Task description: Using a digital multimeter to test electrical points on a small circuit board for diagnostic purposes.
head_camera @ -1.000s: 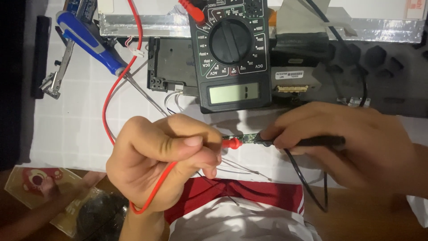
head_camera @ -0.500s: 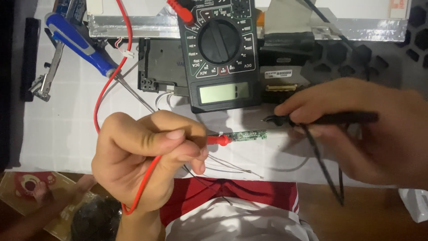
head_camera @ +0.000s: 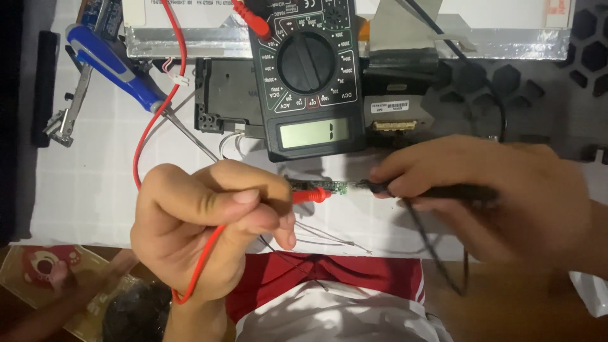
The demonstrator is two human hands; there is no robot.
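White cloth under your hands: small circuit board (head_camera: pixel 320 186) lies between them, left hand (head_camera: pixel 202 234) gripping red probe (head_camera: pixel 310 196), right hand (head_camera: pixel 500 196) gripping black probe (head_camera: pixel 430 189).

Electronics repair bench: multimeter (head_camera: pixel 307 76), screwdriver (head_camera: pixel 117 66)

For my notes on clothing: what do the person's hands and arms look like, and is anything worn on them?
Both the left hand and the right hand are bare: no gloves, rings or watch visible. No sleeves reach the wrists. Fingernails are short and unpainted.
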